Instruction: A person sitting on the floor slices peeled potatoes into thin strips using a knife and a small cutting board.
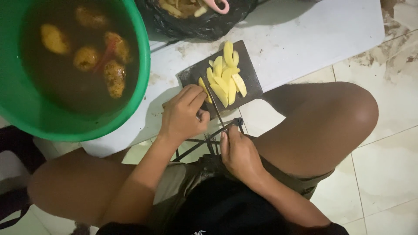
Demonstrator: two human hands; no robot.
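Observation:
A small dark cutting board (250,72) lies on the floor between my knees, covered with several yellow potato strips (224,78). My left hand (183,115) rests at the board's near left corner, fingers curled onto a potato piece there. A knife (215,109) with a thin blade reaches toward the strips, and my right hand (237,152) grips its handle. The blade's edge sits right beside my left fingertips.
A green basin (143,82) of dark water with several unpeeled potatoes (114,76) stands at the upper left. A black plastic bag (204,24) with peelings and a pink-handled tool (217,5) lies at the top. My bare knees flank the board; pale floor tiles spread to the right.

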